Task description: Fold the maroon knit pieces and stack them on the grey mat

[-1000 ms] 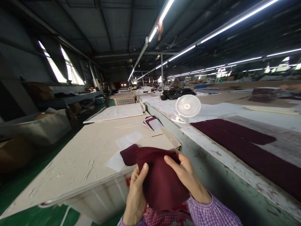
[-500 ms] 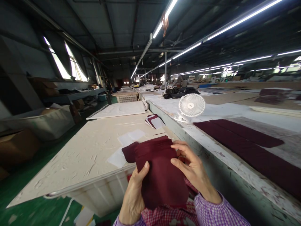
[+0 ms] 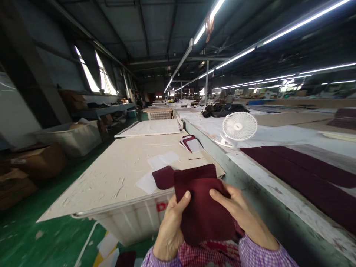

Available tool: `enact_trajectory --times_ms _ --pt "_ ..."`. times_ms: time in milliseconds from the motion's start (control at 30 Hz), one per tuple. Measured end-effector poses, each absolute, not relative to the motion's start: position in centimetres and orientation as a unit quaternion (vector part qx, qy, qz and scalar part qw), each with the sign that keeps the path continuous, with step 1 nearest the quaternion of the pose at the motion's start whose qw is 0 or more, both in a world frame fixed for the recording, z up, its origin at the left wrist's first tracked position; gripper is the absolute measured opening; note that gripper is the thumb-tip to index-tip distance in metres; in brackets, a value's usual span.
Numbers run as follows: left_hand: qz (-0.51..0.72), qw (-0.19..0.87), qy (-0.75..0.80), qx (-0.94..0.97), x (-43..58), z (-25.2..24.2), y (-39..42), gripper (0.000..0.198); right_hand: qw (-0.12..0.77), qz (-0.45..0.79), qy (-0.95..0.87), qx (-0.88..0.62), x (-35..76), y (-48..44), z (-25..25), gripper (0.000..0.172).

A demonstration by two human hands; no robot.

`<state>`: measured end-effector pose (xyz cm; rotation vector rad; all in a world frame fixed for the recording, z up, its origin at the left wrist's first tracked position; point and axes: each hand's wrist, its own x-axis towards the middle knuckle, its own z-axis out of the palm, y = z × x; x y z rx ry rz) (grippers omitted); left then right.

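A stack of maroon fabric pieces point(image 3: 205, 211) is held up between my hands, its layers fanned at the top edge. My left hand point(image 3: 172, 222) grips its left side, thumb on the front and fingers behind. On the right side my right hand point(image 3: 239, 207) pinches it, thumb on the front face, fingers hidden behind. Just beyond, one maroon fabric piece point(image 3: 163, 178) lies on the beige board, partly over a white paper sheet point(image 3: 147, 184). Farther back sits a small pile of maroon and white pieces point(image 3: 191, 144).
The beige board point(image 3: 108, 167) rests on a white plastic bin point(image 3: 125, 218). To the right runs a long table point(image 3: 267, 181) with a white fan point(image 3: 239, 126) and long maroon fabric panels point(image 3: 300, 174). Cardboard boxes point(image 3: 41, 159) stand on the green floor at left.
My view has turned left, so the scene sits farther right. My right hand has moved from the stack's upper right corner down its side, thumb now pressed on the front.
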<state>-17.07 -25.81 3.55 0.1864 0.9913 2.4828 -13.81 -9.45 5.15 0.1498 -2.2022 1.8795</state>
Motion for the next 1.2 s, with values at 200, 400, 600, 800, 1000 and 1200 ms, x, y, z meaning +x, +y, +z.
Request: enact_trajectory --times_ms 200,400,600,800,1000,1200 --pt "0.917 0.201 0.343 0.043 -17.6 3.4 -25.8 0.021 0.111 0.610 -0.784 0.033 -14.5 -8.5 4.0 0.035" --pt "0.924 0.161 0.347 0.025 -17.6 3.3 -26.3 0.023 0.099 0.587 -0.802 0.049 -14.5 -8.3 3.8 0.035" --pt "0.922 0.215 0.318 0.054 -17.6 2.8 -25.9 0.023 0.154 0.630 -0.760 0.026 -14.5 -9.8 4.5 0.038" --pt "0.927 0.174 0.330 0.046 -17.8 3.2 -26.6 0.026 0.131 0.612 -0.776 0.077 -13.9 -9.9 5.1 0.035" --pt "0.917 0.184 0.351 0.049 -17.7 3.1 -26.6 0.023 0.159 0.633 -0.757 0.040 -14.0 -10.7 4.6 0.036" --pt "0.915 0.206 0.344 0.043 -18.0 2.7 -26.1 0.022 0.162 0.673 -0.722 0.007 -15.1 -11.0 3.5 0.043"
